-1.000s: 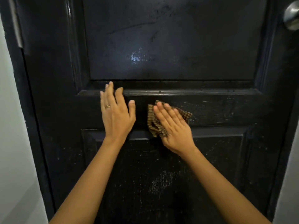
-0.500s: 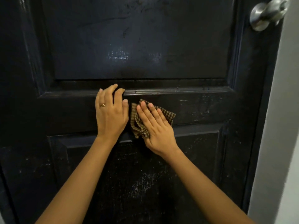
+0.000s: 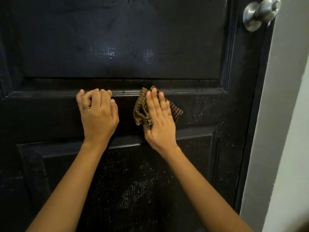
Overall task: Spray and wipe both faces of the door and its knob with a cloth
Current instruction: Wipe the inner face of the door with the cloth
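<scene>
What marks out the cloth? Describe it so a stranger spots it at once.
Start at the black panelled door, then find its middle cross rail. There the right hand presses a crumpled cloth flat. It is the only brown-and-black checked thing against plain black paint.

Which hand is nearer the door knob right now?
Right. The right hand, on the cloth, lies below and left of the knob; the left hand sits farther left.
</scene>
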